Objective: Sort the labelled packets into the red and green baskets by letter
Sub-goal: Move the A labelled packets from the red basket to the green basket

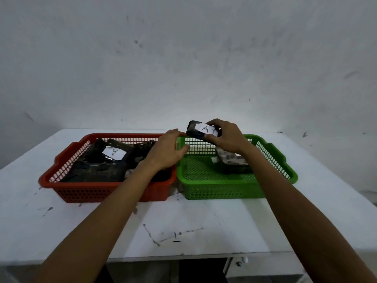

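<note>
Two baskets sit side by side on a white table [204,221], rims nearly touching where our hands meet. Red basket [67,158] under and left of our left hand; green basket [285,168] under and right of our right hand. Both sit toward the far half of the table. Open tabletop lies in front of the baskets, beneath our forearms, up to the near edge; more bare strips lie outboard of each basket. Behind them, a narrow band of table, then the wall [183,58].

Right hand [228,137]: raised over the far left corner of the green basket, thumb and fingers pinched on a dark packet [194,130] with a white label reading "A". The packet is held in the air, sticking out leftward from the fingers, toward our left hand.

Left hand [166,150]: empty, fingers loosely curled and spread a little, over the right end of the red basket, fingertips at the shared rims, just below the held packet.

Table surface: white, scuffed, with dark marks and smears. Wall: pale grey, blotchy, marked.

Count: two baskets. Red one holds a dark heap [95,170], number of packets unclear, one "A" label [114,153] showing. Green one holds at least one patterned packet [230,158], partly behind our right wrist; we cannot read a letter.
</note>
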